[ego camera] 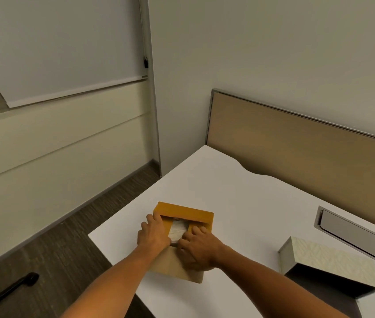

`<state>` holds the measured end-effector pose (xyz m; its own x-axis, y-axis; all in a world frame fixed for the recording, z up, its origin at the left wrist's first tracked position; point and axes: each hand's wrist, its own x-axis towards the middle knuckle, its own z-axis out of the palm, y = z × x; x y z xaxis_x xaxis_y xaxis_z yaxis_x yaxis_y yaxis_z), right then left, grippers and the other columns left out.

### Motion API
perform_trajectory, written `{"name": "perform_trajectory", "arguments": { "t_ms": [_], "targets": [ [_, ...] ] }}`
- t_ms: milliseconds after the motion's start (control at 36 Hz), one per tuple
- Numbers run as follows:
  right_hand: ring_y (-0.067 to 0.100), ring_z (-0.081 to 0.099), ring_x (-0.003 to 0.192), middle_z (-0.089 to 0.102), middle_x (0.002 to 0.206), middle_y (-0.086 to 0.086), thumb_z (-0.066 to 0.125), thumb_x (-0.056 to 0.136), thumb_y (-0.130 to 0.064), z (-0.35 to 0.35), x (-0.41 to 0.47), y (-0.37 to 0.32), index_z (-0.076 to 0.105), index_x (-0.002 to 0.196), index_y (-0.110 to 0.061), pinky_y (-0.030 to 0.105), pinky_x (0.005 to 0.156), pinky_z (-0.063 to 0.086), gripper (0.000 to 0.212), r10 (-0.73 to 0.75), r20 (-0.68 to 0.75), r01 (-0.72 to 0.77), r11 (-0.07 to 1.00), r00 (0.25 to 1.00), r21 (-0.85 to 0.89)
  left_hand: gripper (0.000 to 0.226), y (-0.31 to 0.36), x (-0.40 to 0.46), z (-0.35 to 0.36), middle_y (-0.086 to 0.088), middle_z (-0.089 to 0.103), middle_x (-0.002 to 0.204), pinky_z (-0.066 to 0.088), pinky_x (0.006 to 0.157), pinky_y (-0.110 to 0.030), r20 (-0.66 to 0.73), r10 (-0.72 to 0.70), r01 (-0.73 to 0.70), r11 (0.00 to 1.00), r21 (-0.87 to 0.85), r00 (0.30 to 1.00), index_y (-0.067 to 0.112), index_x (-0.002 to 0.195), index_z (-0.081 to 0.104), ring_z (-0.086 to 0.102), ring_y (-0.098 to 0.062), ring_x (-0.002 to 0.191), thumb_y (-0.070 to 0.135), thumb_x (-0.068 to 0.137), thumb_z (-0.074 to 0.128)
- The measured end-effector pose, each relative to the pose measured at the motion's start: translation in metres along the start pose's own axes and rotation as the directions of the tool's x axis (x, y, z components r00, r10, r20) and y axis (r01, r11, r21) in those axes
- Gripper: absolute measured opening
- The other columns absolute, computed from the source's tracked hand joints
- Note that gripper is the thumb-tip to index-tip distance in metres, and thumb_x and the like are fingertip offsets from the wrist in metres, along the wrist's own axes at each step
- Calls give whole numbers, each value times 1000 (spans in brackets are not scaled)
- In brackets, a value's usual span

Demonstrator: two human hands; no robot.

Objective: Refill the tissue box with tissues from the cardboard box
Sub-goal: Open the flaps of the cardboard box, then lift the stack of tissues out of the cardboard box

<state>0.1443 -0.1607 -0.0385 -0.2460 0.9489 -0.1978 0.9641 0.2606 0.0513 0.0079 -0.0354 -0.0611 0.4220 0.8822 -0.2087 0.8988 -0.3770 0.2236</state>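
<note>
- The cardboard box [183, 216] is lying on the white desk [239, 198], near the desk's left front corner, with its top flaps parted.
- A white stack of tissues [177, 231] is showing inside the cardboard box, through the gap between the flaps.
- The left hand [152, 234] is pressing flat on the box's left flap, fingers spread and closing on nothing.
- The right hand [197, 247] is resting on the box's right side, fingers bent towards the tissues; whether they are pinching any, I cannot tell.
- The tissue box [329, 269], pale and patterned, is lying on its side well to the right of the cardboard box, its open end showing a dark interior.
</note>
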Motion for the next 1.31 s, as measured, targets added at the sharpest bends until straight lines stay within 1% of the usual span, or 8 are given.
{"name": "perform_trajectory", "arguments": {
  "t_ms": [278,556,667,778,944,1028,1167,1306],
  "targets": [
    [22,61,89,66,107,8,55,98,-36,-6,-21,16,60,110,-15,32,74,55,25,159,-212,-122,977,964,175,30,-15,6,-24,-16,62,119,57,70,-30,-1,-50,48,968,-247,999,11,118,44,66,-32,102,27,95,56],
    [17,56,68,70,90,-2,53,94,-36,0,-58,34,58,106,-22,29,61,47,19,696,-75,-639,692,714,336,44,-46,19,-39,-20,57,119,58,80,-47,138,-266,294,742,-603,954,4,128,45,58,-34,99,14,89,64],
    [24,53,91,67,108,7,65,90,-34,6,-56,35,58,114,-15,35,79,45,31,617,-30,-608,781,786,141,72,-62,26,-38,-25,51,132,53,94,-51,158,-304,336,727,-599,939,3,138,32,55,-40,116,22,83,76],
    [27,53,113,61,127,9,71,90,-21,9,-41,35,59,129,-15,36,92,51,42,350,-106,-336,933,931,129,84,-70,28,-33,-25,37,144,47,98,-50,136,-317,343,808,-479,938,3,144,24,46,-43,126,34,83,74],
    [31,38,138,38,155,11,65,95,-31,4,-6,31,39,150,-19,45,111,40,62,164,-4,-163,979,986,123,59,-66,23,-31,-13,40,142,45,96,-38,-116,-28,31,999,24,993,16,137,41,41,-31,125,36,88,66],
    [33,28,145,27,161,12,66,92,-39,4,11,31,24,155,-20,49,118,30,78,211,32,-214,966,977,144,38,-56,27,-33,-3,54,129,43,92,-34,-201,242,-206,961,183,949,22,125,55,46,-22,114,27,88,64],
    [33,34,136,34,153,12,72,77,-59,7,33,36,20,154,-19,51,108,40,101,268,-1,-264,948,963,180,15,-35,33,-36,3,67,109,40,85,-33,-195,518,-430,827,362,833,27,99,70,52,-17,103,21,85,68],
    [39,32,138,25,157,18,72,68,-75,14,52,40,5,157,-22,55,105,43,123,342,80,-349,929,936,122,41,-21,47,-23,0,60,129,43,98,-34,-52,578,-555,802,222,814,24,123,58,52,-18,118,42,87,66]
  ]
}}
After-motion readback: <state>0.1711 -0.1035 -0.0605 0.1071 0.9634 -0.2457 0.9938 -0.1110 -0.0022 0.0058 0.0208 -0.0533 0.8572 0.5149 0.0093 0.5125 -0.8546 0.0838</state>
